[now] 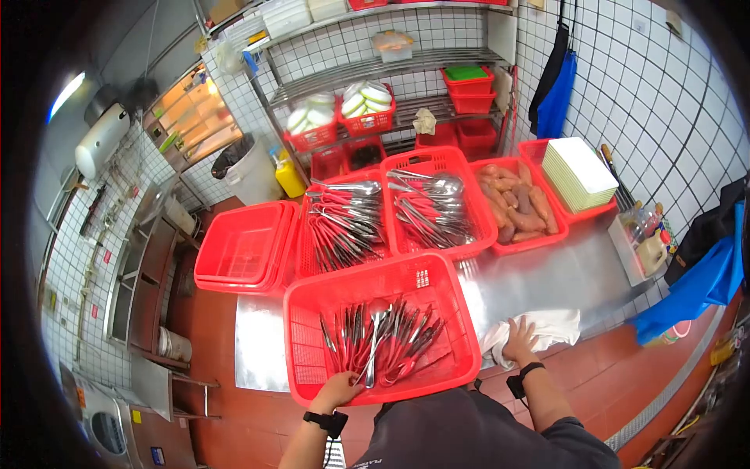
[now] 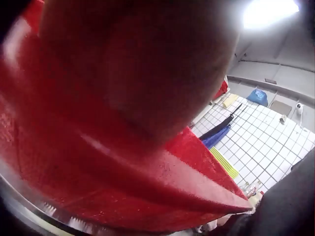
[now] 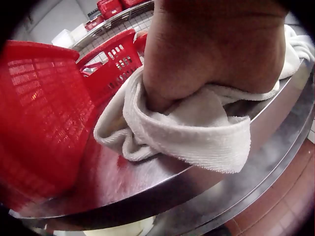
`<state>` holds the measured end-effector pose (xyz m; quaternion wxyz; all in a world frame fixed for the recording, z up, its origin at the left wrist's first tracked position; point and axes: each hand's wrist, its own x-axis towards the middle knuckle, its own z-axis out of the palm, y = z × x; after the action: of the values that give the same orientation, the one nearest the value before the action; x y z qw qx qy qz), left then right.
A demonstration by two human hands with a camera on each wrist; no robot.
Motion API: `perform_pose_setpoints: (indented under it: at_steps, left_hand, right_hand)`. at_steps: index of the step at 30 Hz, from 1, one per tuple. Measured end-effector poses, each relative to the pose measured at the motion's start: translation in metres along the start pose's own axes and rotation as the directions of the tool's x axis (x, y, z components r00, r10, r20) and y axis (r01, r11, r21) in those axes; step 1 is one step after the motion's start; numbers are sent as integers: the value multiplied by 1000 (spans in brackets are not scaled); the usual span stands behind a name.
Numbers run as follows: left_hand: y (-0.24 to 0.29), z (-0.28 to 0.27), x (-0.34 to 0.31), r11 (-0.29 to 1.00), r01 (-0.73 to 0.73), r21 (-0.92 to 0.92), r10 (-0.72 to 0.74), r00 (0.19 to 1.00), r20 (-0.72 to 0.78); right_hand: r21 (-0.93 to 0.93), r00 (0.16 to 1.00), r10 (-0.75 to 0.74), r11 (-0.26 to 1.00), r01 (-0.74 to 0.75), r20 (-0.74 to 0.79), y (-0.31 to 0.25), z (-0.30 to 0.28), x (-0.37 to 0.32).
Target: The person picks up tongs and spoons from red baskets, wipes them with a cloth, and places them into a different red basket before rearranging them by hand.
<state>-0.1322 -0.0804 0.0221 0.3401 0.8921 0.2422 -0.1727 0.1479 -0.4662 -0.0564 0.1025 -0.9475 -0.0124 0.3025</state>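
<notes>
My left hand (image 1: 340,389) grips the near rim of a large red basket (image 1: 461,344), its fingers over the edge beside red-handled tongs (image 1: 402,332) and a long silver utensil (image 1: 375,344). In the left wrist view the hand (image 2: 142,64) is dark and blurred against the basket's red wall (image 2: 98,167), its fingertips hidden. At the table's front edge my right hand (image 1: 519,342) presses on a crumpled white cloth (image 1: 556,327) with fingers spread. In the right wrist view the cloth (image 3: 192,142) bunches under the hand (image 3: 211,54).
Behind the large basket stand two red baskets of tongs (image 1: 344,223) (image 1: 437,211), a red tub of sausage-like food (image 1: 516,203) and pale green-edged trays (image 1: 580,176). Stacked red tubs (image 1: 242,246) sit at left. Shelves (image 1: 375,70) stand behind; bottles (image 1: 650,250) are at right.
</notes>
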Motion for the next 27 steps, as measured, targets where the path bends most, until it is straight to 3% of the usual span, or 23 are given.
perform_pose_setpoints:
  at_steps: [4,10,12,15,21,27]
  left_hand:
    - [6,-2,-1,990,138,-34,-134,987,89]
    - [7,1,1,988,155,8,-156,984,84]
    - [11,2,-2,992,130,-6,-129,990,65]
    - [17,3,-4,992,110,-54,-115,989,-90]
    - [21,1,-6,994,54,-95,-66,989,-135]
    - [17,4,-9,995,33,-94,-46,989,-138]
  right_hand:
    - [1,999,-11,1000,11,-34,11,16,12]
    - [8,998,-12,1000,13,-66,18,25,20]
    - [16,995,-25,1000,27,-94,20,28,21]
    - [-8,993,-28,1000,28,-117,18,26,18]
    - [51,950,-73,994,93,-303,19,45,10]
    - [89,920,-100,985,144,-380,16,50,-1]
